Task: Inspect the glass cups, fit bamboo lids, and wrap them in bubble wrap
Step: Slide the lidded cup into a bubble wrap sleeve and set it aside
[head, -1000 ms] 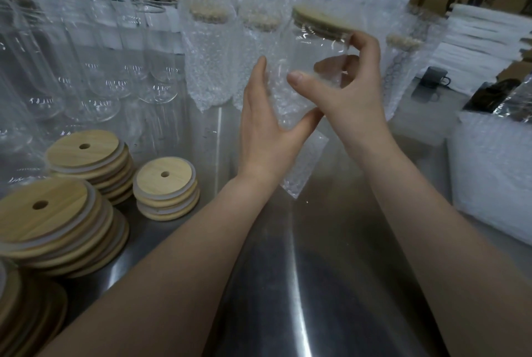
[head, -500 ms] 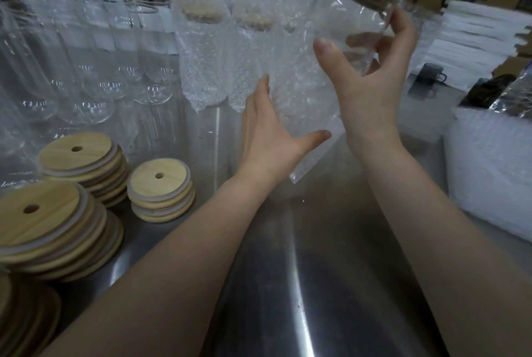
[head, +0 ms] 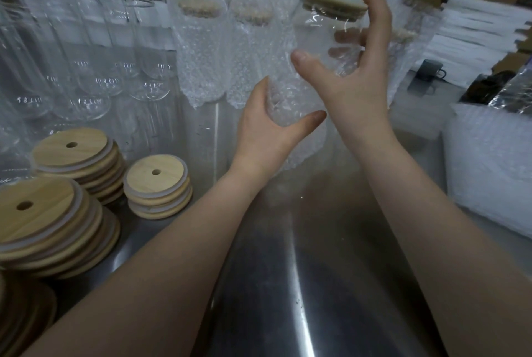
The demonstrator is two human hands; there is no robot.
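While the right hand (head: pixel 358 91) grips the glass cup (head: pixel 316 37), the left hand (head: pixel 266 133) apparently clasps bubble wrap (head: pixel 302 150).

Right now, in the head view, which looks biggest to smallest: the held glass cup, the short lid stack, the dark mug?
1. glass cup in the right hand, left hand gripping its bubble wrap
2. short lid stack
3. dark mug, though it sits farther back, so real size is unsure

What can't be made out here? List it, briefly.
Head view only.
Fingers of the left hand: hidden behind the bubble wrap.
Nearest lid stack: cut off by the bottom-left corner.
Flaws in the glass cup, held by the right hand: too blurred to judge.
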